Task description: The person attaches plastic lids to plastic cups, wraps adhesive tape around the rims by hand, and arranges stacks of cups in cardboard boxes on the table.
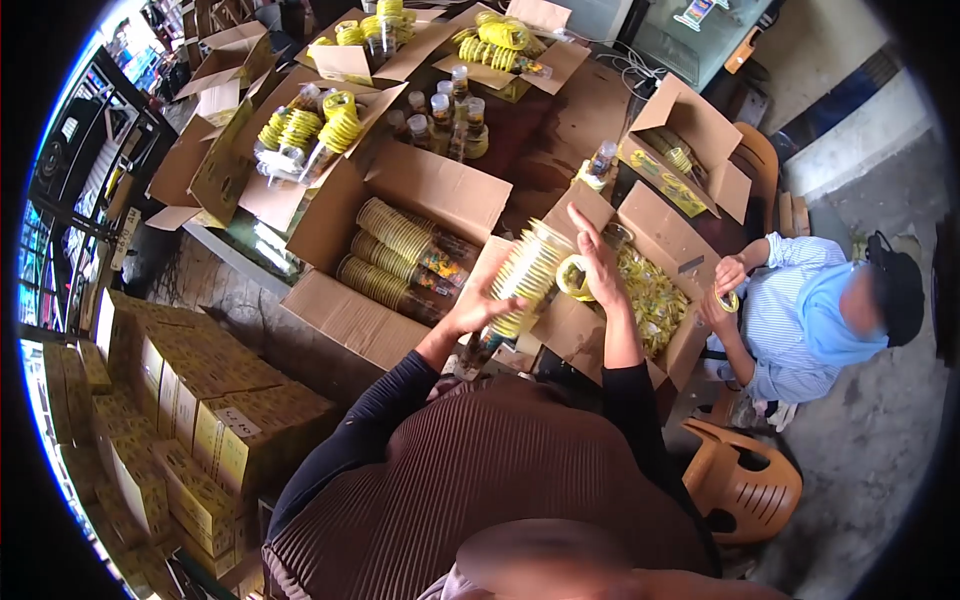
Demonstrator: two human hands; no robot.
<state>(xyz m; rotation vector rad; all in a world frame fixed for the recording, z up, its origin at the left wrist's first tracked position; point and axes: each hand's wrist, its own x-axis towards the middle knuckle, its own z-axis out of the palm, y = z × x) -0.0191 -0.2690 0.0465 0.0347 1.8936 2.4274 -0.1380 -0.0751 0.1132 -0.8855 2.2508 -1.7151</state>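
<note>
- At 10 o'clock I see the open carton (445,190), with at least three rows of yellow-rimmed containers lying inside, so I judge it partly filled.
- At 3 o'clock, another carton (665,225) holds loose yellow packets.
- Near centre, towards 1 o'clock, the stack (530,270) is outside both cartons.
- My left hand (478,308) is closed around the stack's lower part.
- My right hand (597,262) is spread wide beside it; I can't tell if it touches the yellow ring (573,279).

Stack (530,272): showed me yellow rings
Top (490,440): was ribbed brown
Chair (727,485): looked orange to me
Shirt (768,335): had blue-and-white stripes
Cap (899,292): was black
</note>
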